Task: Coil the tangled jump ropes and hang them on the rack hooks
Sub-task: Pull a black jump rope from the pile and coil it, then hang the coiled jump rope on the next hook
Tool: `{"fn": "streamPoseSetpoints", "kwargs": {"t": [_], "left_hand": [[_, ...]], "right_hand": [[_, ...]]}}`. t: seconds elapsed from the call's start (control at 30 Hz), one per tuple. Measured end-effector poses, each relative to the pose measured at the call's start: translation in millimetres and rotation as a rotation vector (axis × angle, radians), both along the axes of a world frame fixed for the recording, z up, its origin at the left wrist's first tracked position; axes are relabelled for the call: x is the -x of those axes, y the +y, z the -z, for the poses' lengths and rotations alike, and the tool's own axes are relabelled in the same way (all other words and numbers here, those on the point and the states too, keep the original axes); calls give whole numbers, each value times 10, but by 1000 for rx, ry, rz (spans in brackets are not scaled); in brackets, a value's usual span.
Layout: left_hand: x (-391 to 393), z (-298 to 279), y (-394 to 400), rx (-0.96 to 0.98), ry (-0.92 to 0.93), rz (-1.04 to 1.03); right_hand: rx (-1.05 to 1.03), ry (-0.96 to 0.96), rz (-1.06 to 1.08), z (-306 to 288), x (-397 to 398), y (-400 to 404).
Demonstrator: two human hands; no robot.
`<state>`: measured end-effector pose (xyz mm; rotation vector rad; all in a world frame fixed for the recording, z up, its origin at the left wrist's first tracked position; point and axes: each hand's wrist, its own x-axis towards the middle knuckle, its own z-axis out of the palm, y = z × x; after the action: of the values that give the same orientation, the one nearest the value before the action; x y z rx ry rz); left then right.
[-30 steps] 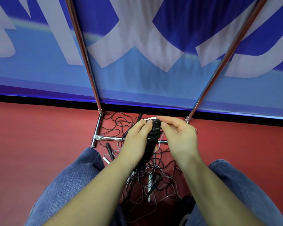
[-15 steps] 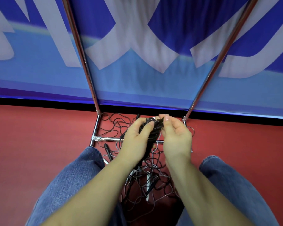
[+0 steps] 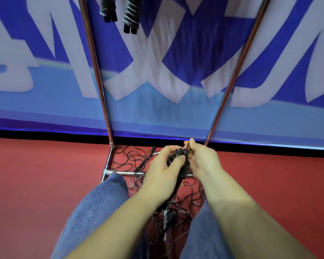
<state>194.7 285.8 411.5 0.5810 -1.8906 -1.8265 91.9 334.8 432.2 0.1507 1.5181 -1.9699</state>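
My left hand [image 3: 163, 165] grips a black coiled jump rope [image 3: 181, 165] held upright between my knees. My right hand [image 3: 202, 159] pinches the top end of that coil. Below and behind the hands lies a tangle of thin black ropes [image 3: 178, 212] with black handles on the red floor. Two coiled ropes [image 3: 108, 8] [image 3: 131, 14] hang at the top of the chrome rack, whose left post [image 3: 95, 68] and right post [image 3: 234, 71] rise in front of the banner.
The rack's chrome base bar [image 3: 120, 172] lies on the red floor [image 3: 45, 184] just ahead of my knees in blue jeans [image 3: 94, 212]. A blue and white banner [image 3: 176, 62] stands close behind the rack.
The view has tilted up, bringing the two hung coils into sight. Both hands stay on the coil; my right hand has shifted its pinch at the coil's top.
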Motion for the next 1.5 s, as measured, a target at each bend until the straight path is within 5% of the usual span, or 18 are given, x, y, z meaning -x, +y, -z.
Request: {"fn": "streamPoseSetpoints", "kwargs": {"t": [0.4, 0.57, 0.7, 0.93, 1.3, 1.5], "left_hand": [[-474, -874, -223, 4, 35, 135], [-338, -1612, -236, 294, 92, 5], [-243, -2114, -323, 327, 103, -37], [-28, -2786, -550, 310, 187, -38], [732, -3077, -1042, 231, 188, -280], [1175, -3233, -1384, 213, 209, -345]], "right_hand": [[-91, 801, -456, -1356, -361, 243], [-67, 991, -409, -1998, -455, 180], [-112, 1146, -353, -2426, -364, 159], [35, 1091, -270, -2982, -101, -24], [40, 951, -325, -3007, 562, -663], [143, 794, -184, -3018, 893, -1150]]}}
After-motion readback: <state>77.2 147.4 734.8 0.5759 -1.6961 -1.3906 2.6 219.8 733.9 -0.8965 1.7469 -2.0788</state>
